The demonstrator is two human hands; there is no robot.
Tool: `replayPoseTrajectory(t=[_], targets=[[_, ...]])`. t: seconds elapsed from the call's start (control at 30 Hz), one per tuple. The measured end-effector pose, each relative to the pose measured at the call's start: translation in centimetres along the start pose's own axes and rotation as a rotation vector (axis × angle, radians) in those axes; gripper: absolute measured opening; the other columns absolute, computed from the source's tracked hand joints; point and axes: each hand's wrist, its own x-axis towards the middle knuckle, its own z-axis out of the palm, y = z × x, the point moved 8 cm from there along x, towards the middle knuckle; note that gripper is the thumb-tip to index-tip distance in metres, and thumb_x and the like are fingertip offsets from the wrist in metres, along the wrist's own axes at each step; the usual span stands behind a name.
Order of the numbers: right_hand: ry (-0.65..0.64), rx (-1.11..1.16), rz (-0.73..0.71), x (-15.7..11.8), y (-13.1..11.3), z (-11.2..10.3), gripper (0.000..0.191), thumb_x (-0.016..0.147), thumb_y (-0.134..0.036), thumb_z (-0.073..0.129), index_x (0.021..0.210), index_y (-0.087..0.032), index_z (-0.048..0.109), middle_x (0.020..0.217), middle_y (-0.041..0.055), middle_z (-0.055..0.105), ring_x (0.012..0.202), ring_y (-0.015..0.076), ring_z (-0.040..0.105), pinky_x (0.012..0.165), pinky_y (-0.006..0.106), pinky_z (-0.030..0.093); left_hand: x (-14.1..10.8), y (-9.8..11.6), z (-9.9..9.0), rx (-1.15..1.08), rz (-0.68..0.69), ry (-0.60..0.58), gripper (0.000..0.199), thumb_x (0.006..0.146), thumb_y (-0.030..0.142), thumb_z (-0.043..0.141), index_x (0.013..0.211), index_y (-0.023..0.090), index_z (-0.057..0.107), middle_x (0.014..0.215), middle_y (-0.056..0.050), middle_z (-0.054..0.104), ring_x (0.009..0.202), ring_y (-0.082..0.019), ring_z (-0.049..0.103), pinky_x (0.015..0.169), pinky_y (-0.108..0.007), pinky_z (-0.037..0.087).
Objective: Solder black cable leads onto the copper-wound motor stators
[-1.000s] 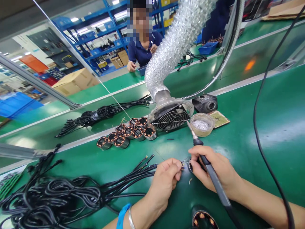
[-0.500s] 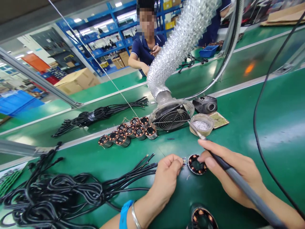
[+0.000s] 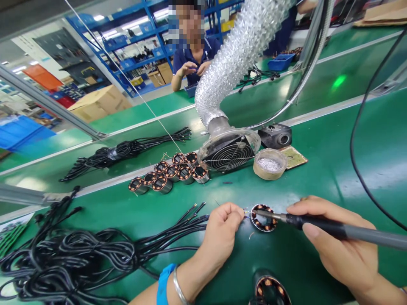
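Crinkled shiny foil duct (image 3: pixel 243 53), glossy green tabletop (image 3: pixel 333 152)

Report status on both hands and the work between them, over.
Left hand: grip closed on thin wire ends. Right hand: soldering iron held, tip over copper-wound ring. Nothing visible blocking the iron's tip.

Blue shelves (image 3: pixel 149 36) stood behind the green bench (image 3: pixel 343 148); a carton (image 3: pixel 100 103) sat left, and a green light (image 3: pixel 339 81) glinted on the panel (image 3: pixel 356 70).
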Motion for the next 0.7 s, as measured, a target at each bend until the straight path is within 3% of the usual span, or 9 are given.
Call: replayPoseTrajectory(t=[0.43, 0.7], targets=[[-0.050, -0.025, -0.036, -0.1, -0.6, 0.5, 0.018, 0.085, -0.015, 0.055, 0.096, -0.024, 0.065, 0.080, 0.0013, 0.067, 0.069, 0.0180, 0.063, 0.055, 0.028, 0.047, -0.1, 0.5, 0.3, 0.056, 0.053, -0.001, 0.027, 0.076, 0.040, 0.060, 0.063, 0.018, 0.049, 0.052, 0.009, 0.031, 0.051, -0.008, 0.020, 0.049, -0.023, 0.020], [-0.131, -0.013, -0.163, -0.2, -3.0, 1.3, 0.024, 0.079, -0.010, 0.052, 0.098, -0.019, 0.063, 0.068, 0.0021, 0.061, 0.053, 0.0155, 0.055, 0.046, 0.030, 0.042, 0.0, 0.5, 0.2, 0.071, 0.063, -0.009, 0.024, 0.077, 0.038, 0.057, 0.063, 0.018, 0.051, 0.052, 0.008, 0.031, 0.051, -0.009, 0.021, 0.051, -0.023, 0.022]])
